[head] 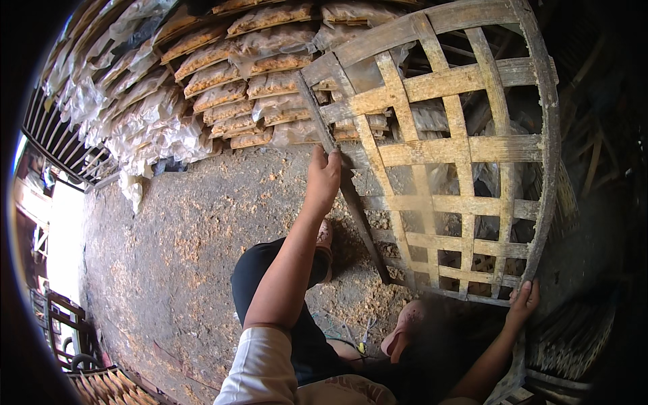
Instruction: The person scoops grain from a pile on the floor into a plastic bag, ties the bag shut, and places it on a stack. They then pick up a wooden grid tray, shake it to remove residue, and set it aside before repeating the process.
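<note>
A large woven bamboo-strip rack (458, 144) with an open lattice stands tilted before me, on the right side of the view. My left hand (324, 169) grips its dark near-left edge bar, partway along. At the lower right corner, my right hand (524, 302) is closed around the frame. Pale crumbs cling to the rack's strips and rim. Through its gaps I see more plastic-wrapped slabs and dim shapes; what lies behind is partly hidden.
Stacked trays of orange-brown, plastic-covered slabs (217, 91) line the far side. Crumbs litter the concrete floor (167, 243). A hand cart (68, 329) stands by the bright doorway at left, near a slatted tray (109, 387). More woven racks (572, 334) lie in shadow at right.
</note>
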A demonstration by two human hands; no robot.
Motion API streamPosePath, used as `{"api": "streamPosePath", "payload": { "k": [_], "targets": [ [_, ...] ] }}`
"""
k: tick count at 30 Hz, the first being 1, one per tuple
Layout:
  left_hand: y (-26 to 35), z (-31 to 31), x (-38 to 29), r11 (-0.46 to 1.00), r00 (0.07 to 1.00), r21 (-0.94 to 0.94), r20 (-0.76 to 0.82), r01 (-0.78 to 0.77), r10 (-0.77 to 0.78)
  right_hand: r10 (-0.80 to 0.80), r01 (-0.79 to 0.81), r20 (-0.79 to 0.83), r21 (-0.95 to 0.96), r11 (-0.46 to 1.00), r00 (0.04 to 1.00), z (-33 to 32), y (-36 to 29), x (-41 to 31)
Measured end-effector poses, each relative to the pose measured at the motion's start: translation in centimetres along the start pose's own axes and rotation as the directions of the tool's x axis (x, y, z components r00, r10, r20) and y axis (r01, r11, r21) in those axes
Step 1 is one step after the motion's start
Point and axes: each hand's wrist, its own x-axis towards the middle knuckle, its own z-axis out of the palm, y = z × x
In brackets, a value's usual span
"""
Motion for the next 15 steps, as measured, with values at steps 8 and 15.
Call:
{"api": "streamPosePath", "payload": {
  "k": [8, 15],
  "targets": [
    [2.9, 0.4, -0.7, 1.0, 1.0, 0.026, -0.015, 0.012, -0.011, 0.002, -0.003, -0.111, -0.016, 1.0, 0.994, 0.0, 0.5, -0.1],
    [4.3, -1.5, 0.3, 0.934, 0.954, 0.204, 0.006, 0.293, -0.301, 0.017, -0.021, -0.063, -0.062, 0.998, 0.998, -1.3, 0.8, 0.6]
  ]
}}
